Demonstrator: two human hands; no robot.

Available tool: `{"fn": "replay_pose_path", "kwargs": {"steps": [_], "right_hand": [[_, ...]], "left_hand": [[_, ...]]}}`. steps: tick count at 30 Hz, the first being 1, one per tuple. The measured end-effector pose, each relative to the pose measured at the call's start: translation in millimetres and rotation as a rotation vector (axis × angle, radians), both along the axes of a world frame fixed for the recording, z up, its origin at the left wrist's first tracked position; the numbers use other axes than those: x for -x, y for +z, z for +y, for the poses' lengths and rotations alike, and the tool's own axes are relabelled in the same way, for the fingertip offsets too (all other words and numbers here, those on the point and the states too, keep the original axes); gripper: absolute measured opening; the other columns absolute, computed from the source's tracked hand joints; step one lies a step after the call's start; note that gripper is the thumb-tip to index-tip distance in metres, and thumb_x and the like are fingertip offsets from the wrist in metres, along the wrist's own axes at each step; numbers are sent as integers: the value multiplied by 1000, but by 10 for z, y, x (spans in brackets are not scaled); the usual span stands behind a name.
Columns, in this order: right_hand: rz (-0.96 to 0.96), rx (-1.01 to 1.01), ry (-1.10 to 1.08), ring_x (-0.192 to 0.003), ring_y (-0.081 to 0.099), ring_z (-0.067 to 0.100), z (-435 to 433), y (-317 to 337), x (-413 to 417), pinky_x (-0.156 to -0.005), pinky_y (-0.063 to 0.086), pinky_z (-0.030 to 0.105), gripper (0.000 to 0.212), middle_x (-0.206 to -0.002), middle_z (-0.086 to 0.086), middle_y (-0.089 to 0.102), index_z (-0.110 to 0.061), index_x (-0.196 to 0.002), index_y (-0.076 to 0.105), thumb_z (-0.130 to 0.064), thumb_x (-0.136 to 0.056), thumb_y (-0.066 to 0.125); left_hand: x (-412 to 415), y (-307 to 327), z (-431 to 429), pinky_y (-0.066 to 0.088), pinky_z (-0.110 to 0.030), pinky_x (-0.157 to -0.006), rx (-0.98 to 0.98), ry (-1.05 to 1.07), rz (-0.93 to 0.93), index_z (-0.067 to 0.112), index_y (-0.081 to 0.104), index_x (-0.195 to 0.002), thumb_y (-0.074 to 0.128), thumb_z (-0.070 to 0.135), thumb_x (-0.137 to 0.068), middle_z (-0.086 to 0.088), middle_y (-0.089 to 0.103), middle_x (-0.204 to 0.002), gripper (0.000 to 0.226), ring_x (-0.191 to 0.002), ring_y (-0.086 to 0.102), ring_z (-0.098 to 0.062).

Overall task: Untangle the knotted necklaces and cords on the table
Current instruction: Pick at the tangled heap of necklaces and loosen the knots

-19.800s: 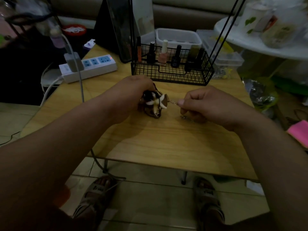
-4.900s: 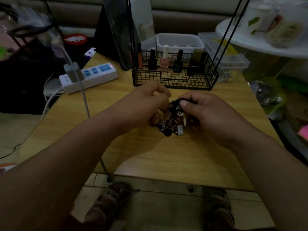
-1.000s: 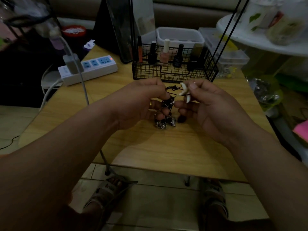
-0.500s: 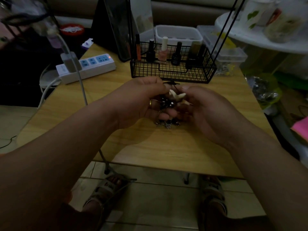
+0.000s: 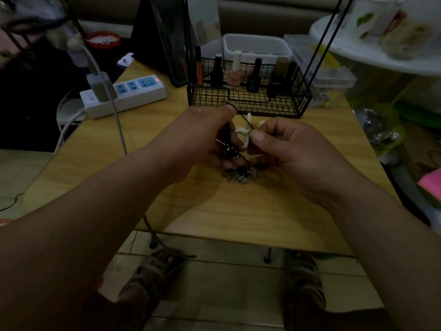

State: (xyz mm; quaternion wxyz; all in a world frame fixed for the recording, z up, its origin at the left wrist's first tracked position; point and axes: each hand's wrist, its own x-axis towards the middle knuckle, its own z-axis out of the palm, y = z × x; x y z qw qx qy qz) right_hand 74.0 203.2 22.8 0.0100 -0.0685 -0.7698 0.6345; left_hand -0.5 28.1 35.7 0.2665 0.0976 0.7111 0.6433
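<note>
Knotted bundle (image 5: 235, 158) between both hands, over the counter (image 5: 238, 211) centre, toward its far edge.
Left hand (image 5: 200, 137) pinches the black cord (image 5: 245, 120) and grips the bundle; right hand (image 5: 286, 149) pinches the white pendants (image 5: 245, 134). Lowest metal charms (image 5: 238, 179) rest on the counter, near the wire basket (image 5: 248, 101).

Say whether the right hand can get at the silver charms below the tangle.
Probably yes: the silver charms lie uncovered just below the right hand, but it is busy pinching the white pendant.
</note>
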Motion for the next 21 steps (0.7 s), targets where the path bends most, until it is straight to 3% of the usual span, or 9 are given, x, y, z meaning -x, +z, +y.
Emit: {"fn": "replay_pose_path", "kwargs": {"steps": [2,7,10,13,16,21], "right_hand": [[13,24,-51,-89,72,17,28,24,6,-85,56,41,8,-89,1,76,-13,-98,67,-20,-99,66],[-26,188,-139,-80,68,14,53,19,21,-73,54,31,9,-80,-3,71,-12,-98,66,-18,-102,61],[-59,342,-224,-80,67,12,67,14,33,-69,52,26,12,-81,-2,69,-12,-100,67,-18,-104,58],[-67,406,-315,-80,67,11,64,-2,50,-68,52,25,13,-84,-2,68,-12,-102,68,-18,-105,57],[-76,451,-353,-86,70,12,29,-1,59,-70,54,27,13,-89,-2,71,-13,-103,68,-19,-105,56],[-51,354,-309,-94,67,13,7,12,44,-70,51,27,18,-97,-3,73,-9,-108,70,-21,-104,57]], "left_hand": [[20,-34,-9,65,-50,-80,45,87,85,7,65,-93,53,36,-108,-12,74,-85,35,-80,78,-30],[25,-120,-47,64,-52,-73,268,153,477,9,61,-95,60,19,-100,-8,74,-85,12,-74,76,-16],[2,-120,-49,60,-53,-69,424,125,640,14,56,-89,67,21,-91,-7,72,-82,13,-78,73,-21],[-9,-117,-54,59,-53,-71,473,80,648,15,57,-89,69,22,-90,-6,71,-84,14,-82,72,-24],[16,-138,-49,61,-51,-73,367,85,631,13,58,-91,64,21,-96,-5,71,-84,11,-78,72,-18],[8,-123,-12,61,-29,-70,216,65,596,19,68,-101,59,27,-105,2,72,-89,13,-79,71,-12]]}}
